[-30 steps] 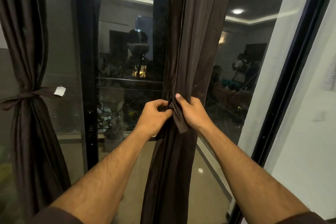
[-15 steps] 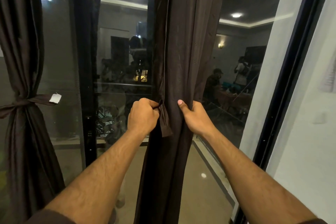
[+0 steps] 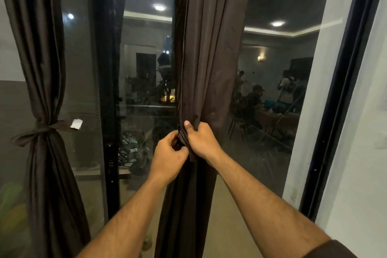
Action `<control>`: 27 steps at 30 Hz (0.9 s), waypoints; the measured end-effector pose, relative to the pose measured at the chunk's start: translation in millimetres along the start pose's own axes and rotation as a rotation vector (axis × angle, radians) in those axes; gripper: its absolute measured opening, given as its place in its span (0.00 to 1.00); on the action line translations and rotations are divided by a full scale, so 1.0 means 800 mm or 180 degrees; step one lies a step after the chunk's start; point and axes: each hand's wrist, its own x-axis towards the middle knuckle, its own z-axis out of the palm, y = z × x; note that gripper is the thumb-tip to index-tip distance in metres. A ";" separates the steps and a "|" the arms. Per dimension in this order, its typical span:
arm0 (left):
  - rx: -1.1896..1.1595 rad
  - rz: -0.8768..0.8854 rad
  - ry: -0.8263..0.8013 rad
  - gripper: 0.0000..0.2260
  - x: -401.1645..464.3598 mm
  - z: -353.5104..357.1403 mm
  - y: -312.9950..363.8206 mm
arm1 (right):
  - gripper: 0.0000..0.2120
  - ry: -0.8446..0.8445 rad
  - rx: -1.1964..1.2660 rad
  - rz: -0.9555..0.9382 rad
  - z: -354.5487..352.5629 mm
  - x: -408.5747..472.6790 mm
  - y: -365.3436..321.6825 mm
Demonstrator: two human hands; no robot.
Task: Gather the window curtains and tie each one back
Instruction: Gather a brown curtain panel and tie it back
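head view | middle curtain [image 3: 209, 58] bunched just right of the door frame [image 3: 104, 90], soft, light, slippery-looking | best gripped at the gathered waist | right hand [image 3: 201, 140] clamped round the bunch, left hand [image 3: 169, 159] pinching the tie strip [image 3: 184, 138] | curtains: two; left curtain [image 3: 41, 69] already knotted | hands: two, touching

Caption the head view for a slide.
Both hands, left and right, work a tie-back strap around the gathered middle curtain; left curtain already tied.

Black window frame [image 3: 104, 111], ceiling lights reflected in glass [image 3: 146, 48], white wall [image 3: 366, 153]
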 end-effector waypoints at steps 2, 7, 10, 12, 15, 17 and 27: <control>-0.0030 -0.0035 -0.0075 0.19 -0.004 0.000 0.000 | 0.18 -0.0301 0.0247 0.0210 -0.001 -0.005 -0.007; 0.0771 -0.0111 0.0999 0.07 0.006 -0.004 -0.004 | 0.14 -0.0554 0.1012 0.0115 -0.021 -0.019 0.008; 0.0754 -0.0080 0.1004 0.08 0.007 -0.002 -0.008 | 0.15 0.1470 0.0366 -0.0464 -0.040 0.002 0.041; 0.0534 -0.0123 0.0999 0.12 0.005 -0.001 -0.009 | 0.26 0.1667 0.0658 -0.0207 -0.054 0.014 0.043; 0.0640 -0.0031 0.1069 0.11 0.005 0.004 -0.003 | 0.12 0.0819 0.0956 -0.0148 -0.060 0.034 0.045; 0.0591 0.0016 0.1127 0.16 0.003 0.010 0.003 | 0.10 0.0312 0.0707 -0.0262 -0.049 0.036 0.035; 0.0409 0.0219 0.0919 0.23 0.010 0.042 0.001 | 0.16 -0.0604 0.0599 -0.0112 -0.037 0.054 0.007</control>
